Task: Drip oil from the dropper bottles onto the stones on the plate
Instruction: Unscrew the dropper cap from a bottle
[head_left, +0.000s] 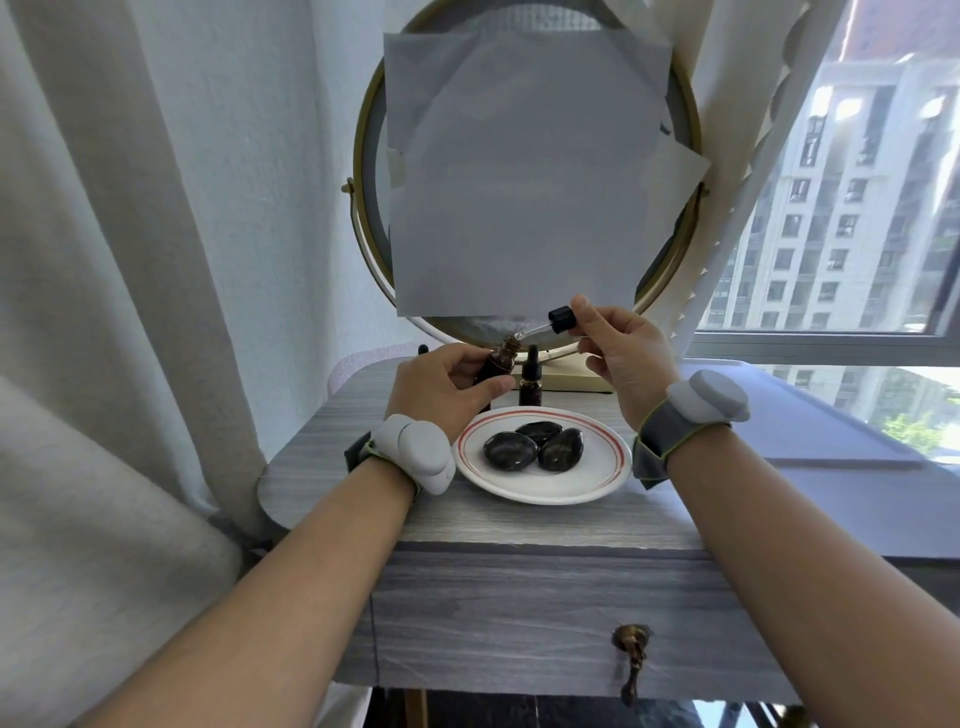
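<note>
Left hand (447, 384) grips a small amber glass bottle (501, 361); right hand (623, 358) pinches its black-capped dropper (562, 319), tilted beside the neck. Dark polished stones (535, 446) lie on a red-rimmed white plate (597, 483) nearby; oil could drip short of it.

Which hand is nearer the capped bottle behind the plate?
Left. The left hand, gripping the open bottle, sits beside the capped bottle; the right hand holds the dropper higher, further right.

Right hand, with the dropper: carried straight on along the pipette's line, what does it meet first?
Probably the open amber bottle the left hand holds: the dropper tip sits just off its mouth, though depth is unclear.
</note>
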